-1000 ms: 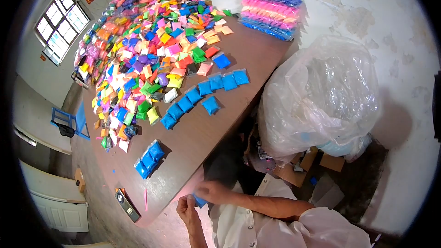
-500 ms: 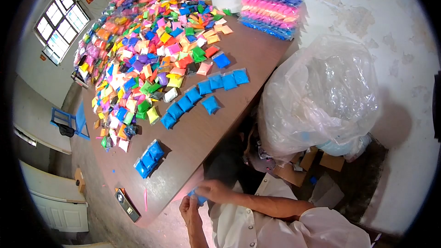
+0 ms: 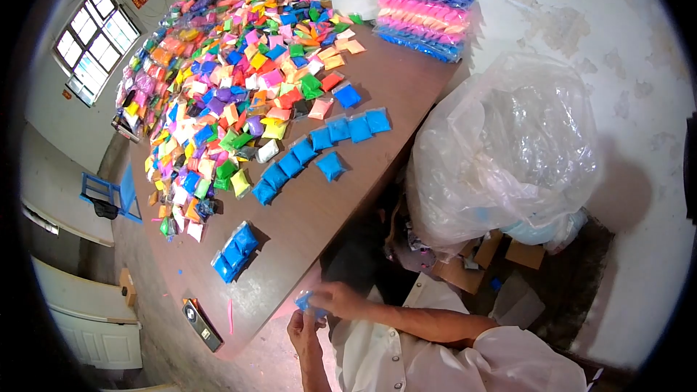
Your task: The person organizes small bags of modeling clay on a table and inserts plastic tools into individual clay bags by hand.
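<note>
A small clear packet of blue clay-like stuff is between my hands, just off the table's near edge. My left hand is closed, its fingertips pinching the packet's lower side. From the right, my right hand reaches across with bent fingers on the packet's upper part; its fingers partly hide it. On the table nearest my hands lies a short overlapping row of blue packets. Farther back runs a longer row of similar blue packets, with a single blue packet beside it.
A large heap of multicoloured packets covers the far left of the brown table. Stacked bags stand at the back. A big clear plastic bag stands right, near cardboard pieces. A phone lies at the near corner.
The blue packet has risen slightly and shows more above my fingers. My right hand has shifted a little; the table's packets stay in place, with a slight shift of the view.
</note>
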Demonstrator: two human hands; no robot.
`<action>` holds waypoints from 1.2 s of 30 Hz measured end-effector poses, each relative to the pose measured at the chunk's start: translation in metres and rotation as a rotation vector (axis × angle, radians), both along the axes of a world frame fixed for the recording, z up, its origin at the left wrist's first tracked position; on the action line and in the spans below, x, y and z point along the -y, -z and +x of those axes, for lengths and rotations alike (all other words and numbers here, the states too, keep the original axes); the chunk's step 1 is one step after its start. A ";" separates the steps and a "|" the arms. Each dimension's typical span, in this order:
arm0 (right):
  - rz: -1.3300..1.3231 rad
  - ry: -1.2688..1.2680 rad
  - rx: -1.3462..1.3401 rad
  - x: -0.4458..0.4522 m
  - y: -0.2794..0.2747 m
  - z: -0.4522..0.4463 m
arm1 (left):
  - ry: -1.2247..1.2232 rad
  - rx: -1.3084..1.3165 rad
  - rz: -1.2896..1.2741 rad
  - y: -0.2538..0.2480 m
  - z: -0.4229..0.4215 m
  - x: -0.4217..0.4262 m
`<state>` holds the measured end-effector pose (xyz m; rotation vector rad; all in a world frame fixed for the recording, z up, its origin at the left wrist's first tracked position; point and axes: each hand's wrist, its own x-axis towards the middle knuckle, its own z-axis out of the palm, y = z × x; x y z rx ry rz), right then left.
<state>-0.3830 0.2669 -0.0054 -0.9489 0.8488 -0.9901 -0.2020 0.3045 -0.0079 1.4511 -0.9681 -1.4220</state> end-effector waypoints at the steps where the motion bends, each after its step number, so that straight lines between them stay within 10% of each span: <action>1: 0.001 0.001 0.002 0.000 0.001 0.001 | -0.005 -0.016 -0.040 -0.001 -0.001 0.001; 36: 0.052 0.042 0.070 0.000 0.021 0.007 | -0.136 -0.070 0.029 -0.020 -0.016 -0.001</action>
